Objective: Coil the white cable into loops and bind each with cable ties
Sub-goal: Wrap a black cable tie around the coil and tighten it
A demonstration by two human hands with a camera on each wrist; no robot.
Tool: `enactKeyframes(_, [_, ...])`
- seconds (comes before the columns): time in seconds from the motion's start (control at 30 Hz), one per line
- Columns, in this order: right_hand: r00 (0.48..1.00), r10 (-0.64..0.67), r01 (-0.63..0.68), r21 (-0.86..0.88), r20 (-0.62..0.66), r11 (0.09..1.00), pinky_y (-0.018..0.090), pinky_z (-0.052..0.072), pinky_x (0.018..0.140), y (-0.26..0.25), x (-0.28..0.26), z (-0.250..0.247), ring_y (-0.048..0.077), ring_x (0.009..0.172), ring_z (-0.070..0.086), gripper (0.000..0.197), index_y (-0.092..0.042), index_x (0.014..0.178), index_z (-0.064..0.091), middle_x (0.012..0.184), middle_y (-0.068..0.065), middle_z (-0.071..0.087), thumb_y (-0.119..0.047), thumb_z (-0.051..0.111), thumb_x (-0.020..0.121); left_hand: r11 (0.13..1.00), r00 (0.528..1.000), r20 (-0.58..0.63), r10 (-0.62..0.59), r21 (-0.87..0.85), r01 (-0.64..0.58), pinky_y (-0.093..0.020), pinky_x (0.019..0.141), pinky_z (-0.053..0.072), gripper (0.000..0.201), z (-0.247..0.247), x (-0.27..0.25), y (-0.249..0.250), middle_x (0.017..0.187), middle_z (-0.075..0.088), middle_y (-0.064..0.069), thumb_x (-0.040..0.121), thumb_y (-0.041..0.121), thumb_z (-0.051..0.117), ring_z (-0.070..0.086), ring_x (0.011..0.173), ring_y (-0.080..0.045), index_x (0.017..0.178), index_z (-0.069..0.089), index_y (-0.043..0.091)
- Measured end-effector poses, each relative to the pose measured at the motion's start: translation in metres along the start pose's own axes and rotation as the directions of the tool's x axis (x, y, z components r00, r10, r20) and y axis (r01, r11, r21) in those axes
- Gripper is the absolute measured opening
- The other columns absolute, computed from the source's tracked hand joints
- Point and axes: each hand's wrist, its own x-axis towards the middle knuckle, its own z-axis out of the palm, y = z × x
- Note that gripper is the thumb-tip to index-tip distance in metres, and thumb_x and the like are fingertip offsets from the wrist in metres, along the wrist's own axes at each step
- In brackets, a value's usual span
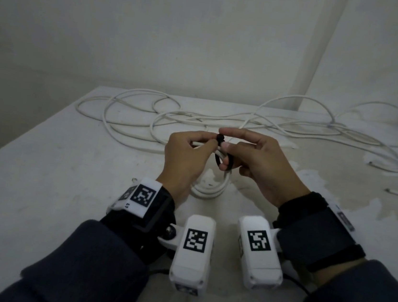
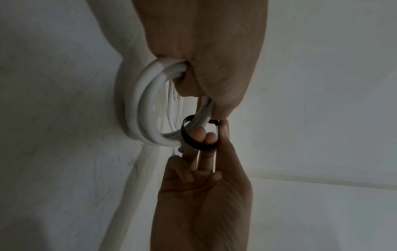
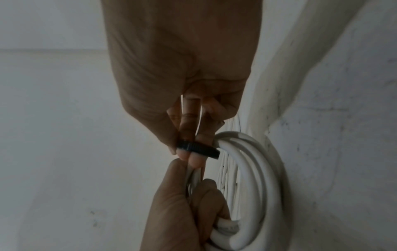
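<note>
A small coil of white cable (image 1: 209, 189) hangs just above the table, gripped by my left hand (image 1: 202, 145) at its top. A black cable tie (image 1: 222, 155) loops loosely round the coil's strands between my two hands. My right hand (image 1: 229, 142) pinches the tie near its head. In the left wrist view the coil (image 2: 148, 105) leaves my left hand (image 2: 206, 71) and passes through the black tie (image 2: 198, 139), with two fingers (image 2: 200, 134) of my right hand inside the loop. The right wrist view shows the tie (image 3: 197, 149) under my right hand (image 3: 187, 135).
The remaining white cable (image 1: 161, 126) lies in loose tangled loops across the back of the white table (image 1: 52, 170) and off to the right (image 1: 382, 138). A white wall stands close behind. The table's left edge runs diagonally at the left.
</note>
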Motion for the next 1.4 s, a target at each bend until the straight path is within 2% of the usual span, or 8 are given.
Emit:
enactKeyframes(0.33, [1.000, -0.006, 0.006, -0.020, -0.007, 1.000, 0.015, 0.033, 0.045, -0.0008, -0.0012, 0.0000, 0.019, 0.060, 0.065, 0.015, -0.019, 0.101, 0.069, 0.063, 0.005, 0.066, -0.012, 0.064, 0.089, 1.000, 1.000, 0.020, 0.008, 0.018, -0.008, -0.009, 0.044, 0.033, 0.015, -0.0003, 0.0002, 0.0013, 0.062, 0.063, 0.004, 0.084, 0.006, 0.065, 0.047, 0.040, 0.003, 0.092, 0.077, 0.010])
enactKeyframes(0.6, [0.999, -0.036, 0.036, -0.010, -0.029, 0.999, 0.015, 0.035, 0.045, -0.0001, -0.0013, 0.0003, 0.017, 0.054, 0.064, 0.010, -0.015, 0.098, 0.067, 0.060, 0.004, 0.065, -0.010, 0.063, 0.089, 0.998, 0.998, 0.056, 0.031, 0.058, -0.034, -0.010, 0.048, 0.034, 0.014, -0.0004, -0.0005, 0.0038, 0.065, 0.066, 0.004, 0.085, 0.009, 0.066, 0.048, 0.040, 0.003, 0.092, 0.077, 0.014])
enactKeyframes(0.83, [0.993, -0.065, 0.068, 0.027, -0.097, 0.997, 0.014, 0.035, 0.041, -0.0005, -0.0022, 0.0009, 0.015, 0.046, 0.061, 0.002, -0.008, 0.090, 0.066, 0.061, 0.010, 0.065, -0.008, 0.064, 0.090, 0.996, 0.991, 0.104, 0.083, 0.036, -0.087, -0.004, 0.042, 0.030, 0.015, 0.0001, -0.0044, 0.0071, 0.064, 0.066, -0.001, 0.086, 0.005, 0.064, 0.047, 0.038, 0.005, 0.093, 0.077, 0.007])
enactKeyframes(0.97, [0.999, -0.023, 0.024, 0.022, -0.043, 0.999, 0.015, 0.035, 0.045, -0.0028, -0.0029, 0.0007, 0.017, 0.058, 0.065, 0.007, -0.012, 0.096, 0.067, 0.070, 0.010, 0.067, -0.011, 0.063, 0.090, 0.996, 0.995, 0.076, 0.067, 0.058, -0.071, -0.009, 0.045, 0.032, 0.015, -0.0007, -0.0020, 0.0050, 0.064, 0.067, -0.001, 0.086, 0.008, 0.064, 0.046, 0.038, 0.004, 0.091, 0.077, 0.011])
enactKeyframes(1.07, [0.999, 0.009, -0.010, 0.017, 0.038, 1.000, 0.016, 0.038, 0.051, -0.0030, -0.0035, -0.0027, 0.017, 0.067, 0.065, 0.021, -0.015, 0.103, 0.067, 0.074, 0.010, 0.071, -0.004, 0.066, 0.085, 0.997, 0.998, 0.046, 0.035, 0.060, -0.038, -0.016, 0.050, 0.032, 0.015, -0.0019, 0.0016, 0.0013, 0.066, 0.067, 0.001, 0.084, 0.010, 0.065, 0.048, 0.043, 0.002, 0.091, 0.078, 0.014])
enactKeyframes(1.23, [0.999, -0.008, 0.005, 0.059, 0.048, 0.998, 0.014, 0.042, 0.050, -0.0030, -0.0050, -0.0041, 0.012, 0.061, 0.067, 0.026, -0.011, 0.105, 0.066, 0.069, 0.008, 0.071, 0.002, 0.068, 0.082, 0.997, 0.997, 0.063, 0.036, 0.065, -0.040, -0.010, 0.047, 0.032, 0.016, -0.0022, 0.0019, 0.0016, 0.064, 0.065, 0.004, 0.084, 0.009, 0.065, 0.048, 0.042, 0.003, 0.093, 0.078, 0.012])
enactKeyframes(1.4, [0.999, -0.027, 0.025, 0.070, 0.028, 0.997, 0.015, 0.043, 0.051, -0.0016, -0.0050, -0.0056, 0.013, 0.060, 0.066, 0.018, -0.012, 0.092, 0.068, 0.069, 0.011, 0.071, 0.003, 0.069, 0.081, 0.996, 0.996, 0.067, 0.050, 0.065, -0.055, -0.007, 0.045, 0.031, 0.015, -0.0010, 0.0023, 0.0014, 0.057, 0.060, 0.009, 0.086, 0.008, 0.064, 0.047, 0.040, 0.003, 0.093, 0.077, 0.011])
